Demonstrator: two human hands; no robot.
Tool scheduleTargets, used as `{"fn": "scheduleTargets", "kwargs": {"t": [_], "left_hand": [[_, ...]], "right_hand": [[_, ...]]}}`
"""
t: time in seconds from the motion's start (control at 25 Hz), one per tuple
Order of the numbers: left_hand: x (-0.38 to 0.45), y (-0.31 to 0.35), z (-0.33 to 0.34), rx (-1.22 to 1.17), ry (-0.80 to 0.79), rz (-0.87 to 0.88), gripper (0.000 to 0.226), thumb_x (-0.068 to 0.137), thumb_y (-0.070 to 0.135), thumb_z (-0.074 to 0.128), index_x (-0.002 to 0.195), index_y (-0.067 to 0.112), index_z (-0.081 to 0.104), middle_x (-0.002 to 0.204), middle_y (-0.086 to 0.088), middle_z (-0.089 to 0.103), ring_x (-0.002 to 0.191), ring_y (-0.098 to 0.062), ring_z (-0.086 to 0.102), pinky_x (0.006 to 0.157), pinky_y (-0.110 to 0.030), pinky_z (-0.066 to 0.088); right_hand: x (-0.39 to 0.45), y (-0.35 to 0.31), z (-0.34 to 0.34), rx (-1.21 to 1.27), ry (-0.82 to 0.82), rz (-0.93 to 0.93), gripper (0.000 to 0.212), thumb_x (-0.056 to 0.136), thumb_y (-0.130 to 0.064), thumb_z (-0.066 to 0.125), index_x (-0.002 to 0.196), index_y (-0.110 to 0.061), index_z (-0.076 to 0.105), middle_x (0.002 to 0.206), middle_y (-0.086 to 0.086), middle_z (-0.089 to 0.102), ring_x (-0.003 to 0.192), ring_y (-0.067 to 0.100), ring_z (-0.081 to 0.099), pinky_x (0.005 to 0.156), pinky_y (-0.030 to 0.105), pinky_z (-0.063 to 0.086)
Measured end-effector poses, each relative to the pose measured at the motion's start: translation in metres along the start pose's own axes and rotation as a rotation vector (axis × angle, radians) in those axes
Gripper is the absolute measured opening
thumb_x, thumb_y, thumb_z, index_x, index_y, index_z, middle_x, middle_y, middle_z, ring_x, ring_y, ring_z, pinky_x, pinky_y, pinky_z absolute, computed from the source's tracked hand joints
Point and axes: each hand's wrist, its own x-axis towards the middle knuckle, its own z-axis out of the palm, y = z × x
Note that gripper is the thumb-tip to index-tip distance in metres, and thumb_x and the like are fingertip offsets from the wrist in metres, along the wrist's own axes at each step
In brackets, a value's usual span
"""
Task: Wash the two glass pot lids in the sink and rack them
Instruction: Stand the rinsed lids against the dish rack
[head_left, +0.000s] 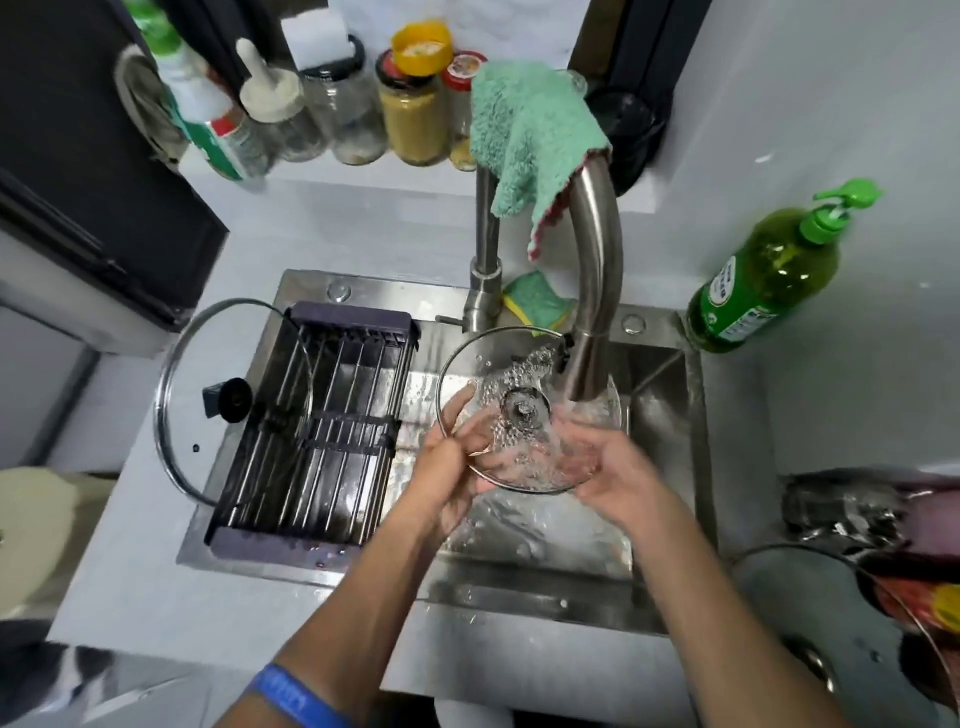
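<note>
A small glass lid (488, 364) with a metal rim is held tilted over the sink (670, 415), under water running from the faucet (597, 270). My left hand (452, 462) grips its left rim, fingers curled over the glass. My right hand (608, 478) cups the lid's lower right edge from beneath, in the stream. A larger glass lid (176, 415) with a black knob leans against the left end of the dark drying rack (322, 415) that spans the sink's left half.
A green cloth (530, 135) drapes over the faucet, and a green-yellow sponge (535, 301) lies behind it. A green soap bottle (763, 280) stands right of the sink. Jars (410, 114) line the back ledge. Dishes (883, 561) sit at far right.
</note>
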Motion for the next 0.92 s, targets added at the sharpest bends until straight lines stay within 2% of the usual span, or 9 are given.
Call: {"fn": "scheduleTargets", "kwargs": {"t": [0.04, 0.12, 0.28, 0.44, 0.52, 0.6, 0.72, 0.84, 0.92], "left_hand": [[0.004, 0.006, -0.005, 0.063, -0.054, -0.012, 0.054, 0.094, -0.013, 0.043, 0.129, 0.025, 0.06, 0.132, -0.005, 0.068, 0.085, -0.036, 0.075, 0.073, -0.051, 0.059], [0.004, 0.005, -0.006, 0.14, 0.0, 0.037, 0.051, 0.096, -0.01, 0.046, 0.128, 0.027, 0.062, 0.127, -0.006, 0.07, 0.098, -0.039, 0.072, 0.076, -0.045, 0.061], [-0.014, -0.029, -0.003, -0.142, 0.066, 0.138, 0.039, 0.101, 0.002, 0.051, 0.12, 0.033, 0.067, 0.124, -0.002, 0.072, 0.093, -0.035, 0.071, 0.072, -0.039, 0.062], [0.0, 0.002, -0.009, 0.188, 0.067, 0.082, 0.038, 0.101, 0.0, 0.049, 0.124, 0.029, 0.061, 0.117, -0.005, 0.075, 0.073, -0.033, 0.076, 0.057, -0.039, 0.064], [-0.003, -0.009, 0.003, 0.105, 0.228, 0.169, 0.029, 0.1, 0.004, 0.054, 0.118, 0.025, 0.062, 0.101, -0.007, 0.078, 0.058, -0.025, 0.07, 0.052, -0.034, 0.061], [-0.008, -0.033, 0.015, -0.06, 0.346, 0.164, 0.02, 0.1, 0.006, 0.057, 0.114, 0.019, 0.062, 0.091, -0.007, 0.078, 0.058, -0.02, 0.067, 0.052, -0.032, 0.06], [-0.005, -0.031, 0.013, -0.151, 0.182, 0.032, 0.026, 0.102, 0.004, 0.051, 0.116, 0.024, 0.061, 0.101, -0.007, 0.079, 0.061, -0.019, 0.072, 0.047, -0.03, 0.059], [0.011, 0.008, 0.008, 0.085, 0.046, -0.056, 0.031, 0.099, 0.003, 0.054, 0.118, 0.027, 0.061, 0.105, -0.006, 0.078, 0.078, -0.028, 0.076, 0.064, -0.045, 0.064], [0.01, 0.001, 0.016, 0.201, 0.179, -0.013, 0.035, 0.094, 0.005, 0.063, 0.12, 0.029, 0.062, 0.112, -0.008, 0.074, 0.082, -0.028, 0.071, 0.072, -0.047, 0.063]], "right_hand": [[0.0, -0.009, -0.004, -0.016, -0.006, -0.012, 0.036, 0.076, -0.007, 0.069, 0.112, -0.003, 0.068, 0.106, 0.014, 0.074, 0.073, 0.025, 0.075, 0.056, 0.031, 0.058], [0.003, -0.014, -0.012, 0.038, 0.073, -0.102, 0.028, 0.09, -0.001, 0.058, 0.116, -0.01, 0.061, 0.112, 0.013, 0.072, 0.083, 0.027, 0.076, 0.061, 0.038, 0.062], [-0.002, 0.026, -0.007, 0.144, 0.087, -0.202, 0.042, 0.091, 0.007, 0.051, 0.121, -0.018, 0.064, 0.116, 0.006, 0.074, 0.097, 0.028, 0.074, 0.072, 0.043, 0.061], [0.0, -0.003, -0.013, -0.126, 0.193, -0.162, 0.027, 0.097, -0.009, 0.059, 0.123, -0.013, 0.064, 0.116, 0.013, 0.073, 0.095, 0.033, 0.073, 0.084, 0.053, 0.059], [-0.01, -0.002, -0.008, -0.089, 0.247, -0.193, 0.03, 0.097, -0.009, 0.06, 0.125, -0.017, 0.064, 0.108, 0.007, 0.076, 0.086, 0.027, 0.075, 0.075, 0.049, 0.061], [-0.02, 0.022, 0.005, -0.036, 0.276, -0.214, 0.035, 0.095, -0.006, 0.06, 0.127, -0.02, 0.062, 0.11, 0.006, 0.074, 0.087, 0.028, 0.075, 0.052, 0.041, 0.058], [-0.028, 0.036, 0.01, 0.108, 0.404, -0.23, 0.044, 0.085, 0.01, 0.056, 0.116, -0.02, 0.064, 0.11, 0.008, 0.07, 0.09, 0.031, 0.07, 0.056, 0.038, 0.056], [-0.024, 0.006, -0.005, 0.02, 0.305, -0.207, 0.02, 0.087, 0.004, 0.06, 0.096, -0.012, 0.065, 0.103, 0.012, 0.071, 0.075, 0.025, 0.072, 0.068, 0.041, 0.055], [-0.024, 0.001, -0.005, 0.03, 0.321, -0.264, 0.013, 0.094, -0.008, 0.062, 0.101, -0.017, 0.067, 0.098, 0.007, 0.075, 0.069, 0.019, 0.073, 0.058, 0.035, 0.057]]}}
